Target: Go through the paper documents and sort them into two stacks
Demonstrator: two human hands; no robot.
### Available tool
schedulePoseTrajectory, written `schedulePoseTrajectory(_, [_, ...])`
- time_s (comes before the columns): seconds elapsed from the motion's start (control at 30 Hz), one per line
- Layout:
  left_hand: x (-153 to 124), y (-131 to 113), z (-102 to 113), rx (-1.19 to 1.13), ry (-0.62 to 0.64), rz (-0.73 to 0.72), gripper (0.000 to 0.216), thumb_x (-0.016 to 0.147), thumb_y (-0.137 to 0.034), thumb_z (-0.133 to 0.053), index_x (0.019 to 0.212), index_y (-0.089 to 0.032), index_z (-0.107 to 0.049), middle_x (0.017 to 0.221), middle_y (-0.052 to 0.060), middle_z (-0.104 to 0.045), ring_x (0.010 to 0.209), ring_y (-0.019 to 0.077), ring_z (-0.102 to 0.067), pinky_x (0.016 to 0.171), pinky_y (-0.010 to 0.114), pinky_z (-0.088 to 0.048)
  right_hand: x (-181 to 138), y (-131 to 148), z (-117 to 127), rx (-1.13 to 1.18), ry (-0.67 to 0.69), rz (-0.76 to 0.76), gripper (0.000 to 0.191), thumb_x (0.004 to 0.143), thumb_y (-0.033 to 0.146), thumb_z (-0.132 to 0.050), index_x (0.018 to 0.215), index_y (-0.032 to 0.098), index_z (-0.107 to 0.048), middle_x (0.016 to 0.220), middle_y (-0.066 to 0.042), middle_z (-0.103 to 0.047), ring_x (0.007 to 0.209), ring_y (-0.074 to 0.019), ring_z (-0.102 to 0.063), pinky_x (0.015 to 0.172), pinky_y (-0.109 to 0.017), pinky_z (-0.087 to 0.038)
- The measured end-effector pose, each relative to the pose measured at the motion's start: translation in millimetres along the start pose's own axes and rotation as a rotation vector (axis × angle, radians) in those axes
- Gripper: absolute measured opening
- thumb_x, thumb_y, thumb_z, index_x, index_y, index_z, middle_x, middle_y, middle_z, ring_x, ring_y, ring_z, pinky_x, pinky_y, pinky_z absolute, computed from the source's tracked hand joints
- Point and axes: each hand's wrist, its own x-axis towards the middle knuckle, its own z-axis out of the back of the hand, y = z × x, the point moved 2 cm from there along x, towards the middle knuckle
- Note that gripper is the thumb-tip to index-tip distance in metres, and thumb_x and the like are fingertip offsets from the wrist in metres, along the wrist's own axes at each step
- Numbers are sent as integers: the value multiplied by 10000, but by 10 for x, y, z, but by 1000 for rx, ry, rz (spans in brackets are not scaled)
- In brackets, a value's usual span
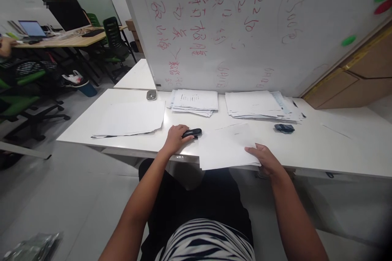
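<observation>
Hands: our left hand (177, 136) is wrapped over the rear of the black stapler (193, 132); our right hand (263, 157) pinches the white sheets (228, 147) at their right edge, thumb on top.
Sheets: just right of the stapler, left edge at its front end; we cannot tell whether its mouth overlaps the paper.
Done: by our judgement, the sheets are gathered and lined up with the stapler on the desk (343, 151).
Left: we see no staple in them, so pressing seems not yet done, though we cannot be sure.
Stacks: middle stack (196, 100) beyond the stapler, far stack (254, 104) beyond and rightward, loose pile (131, 117) leftward; whether any are stapled, we cannot tell.
</observation>
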Motion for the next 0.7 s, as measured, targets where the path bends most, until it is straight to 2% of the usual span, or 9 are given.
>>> schedulePoseTrajectory(0.2, [-11, -13, -4, 27, 12, 19, 382, 843, -521, -534, 1089, -247, -631, 1161, 62, -639, 1086, 263, -558, 983, 438, -357, 1, -20, 3, 2, -11, 6, 254, 651, 288, -759, 846, 138, -697, 721, -45, -728, 653, -200, -674, 601, -268, -550])
schedulePoseTrajectory(0.4, [-38, -91, 55, 137, 88, 35, 399, 878, -526, -474, 1177, -286, -585, 1360, 17, -542, 1269, 253, -446, 1136, 520, -160, 20, -46, 41, -23, 4, -58, 316, 669, 312, -770, 925, 142, -700, 795, -56, -741, 725, -205, -689, 620, -255, -550])
schedulePoseTrajectory(0.57, [6, -228, 122, 334, 173, 36, 375, 892, -465, -483, 1210, -283, -566, 1398, 11, -509, 1335, 284, -381, 1141, 579, -91, 12, -28, 41, -20, 20, -55, 400, 645, 369, -788, 960, 135, -705, 806, -65, -742, 714, -213, -684, 620, -274, -540])
schedulePoseTrajectory(0.7, [45, -347, 129, 481, 189, 56, 333, 885, -398, -518, 1179, -258, -591, 1339, 45, -566, 1303, 302, -424, 1133, 590, -122, 16, -27, 25, -18, 62, -47, 437, 653, 404, -774, 976, 118, -700, 789, -73, -739, 685, -218, -675, 609, -290, -523])
